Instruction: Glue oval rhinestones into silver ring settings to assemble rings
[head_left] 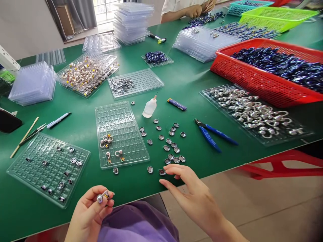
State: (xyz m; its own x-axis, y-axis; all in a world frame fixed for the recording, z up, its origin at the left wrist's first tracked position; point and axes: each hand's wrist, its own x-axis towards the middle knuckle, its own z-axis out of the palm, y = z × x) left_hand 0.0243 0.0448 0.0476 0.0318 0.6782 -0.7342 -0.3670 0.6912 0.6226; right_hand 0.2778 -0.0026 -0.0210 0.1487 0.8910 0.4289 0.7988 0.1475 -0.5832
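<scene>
Your left hand (pixel 92 207) grips one silver-balled piece (pixel 100 198) near the desk (pixel 136 181) edge. One white bottle (pixel 149 109) stands rightward. At one oval metal piece (pixel 162 172) (about twenty-two lie loose), your right hand (pixel 163 174) is unclosed: seemingly a pick-up, calling for a light pinch. One pair of pliers (pixel 209 138) lies farther right.

Shiny metallic-looking bead (pixel 100 198) in left grip (pixel 92 206), glossy pieces (pixel 162 172) by right grip (pixel 193 190), smooth plastic tray (pixel 135 134) beyond, smooth worktop (pixel 181 87) below
</scene>
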